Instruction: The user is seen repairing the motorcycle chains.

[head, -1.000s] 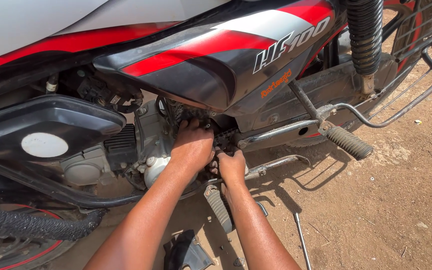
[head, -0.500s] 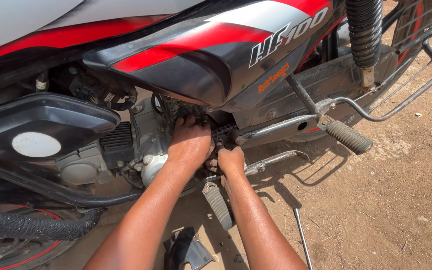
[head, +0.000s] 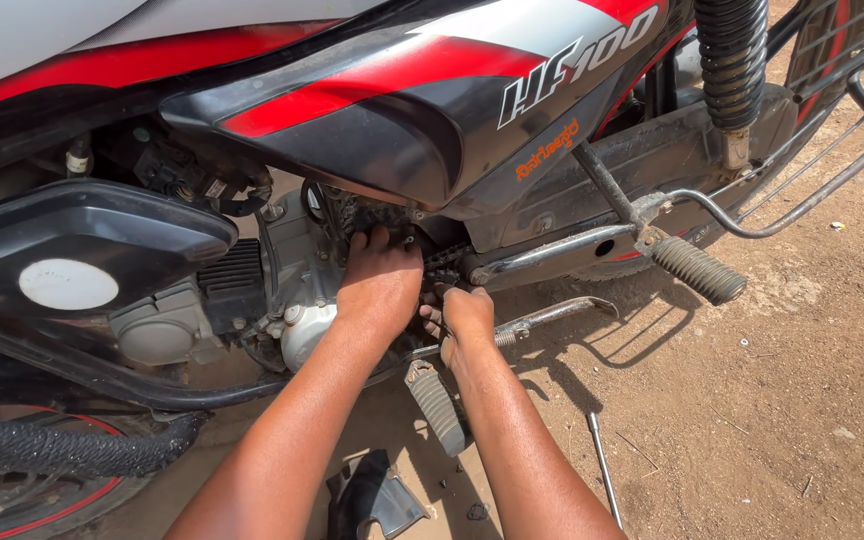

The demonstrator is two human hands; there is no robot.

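From the head camera, both hands are pushed in under the side of a black and red motorcycle (head: 392, 110) that stands on bare dirt (head: 772, 400).

The left hand (head: 380, 283) is knuckles up, its fingers curled forward and pressed onto the drive chain and sprocket (head: 377, 222) just ahead of the fingertips. Whether it grips anything cannot be told, since the fingertips are buried in the dark gap. Just to its left sits the grey engine casing (head: 297, 285), and further left a black side cover with a white round patch (head: 82, 245).

The right hand (head: 462, 315) lies just beside the left, slightly lower, touching or nearly touching it. Its fingers are bent narrow and pinch at the chain run (head: 444, 262) directly above them; what they hold, if anything, is hidden. Past this hand to the right runs a rear footrest with a ribbed rubber sleeve (head: 697, 270). A second ribbed footrest (head: 437, 405) hangs below the wrist, between the two forearms.

On the ground beneath the forearms lies a black plastic cover piece (head: 372, 500). A thin metal rod (head: 604, 470) lies on the dirt to the right of the right forearm.
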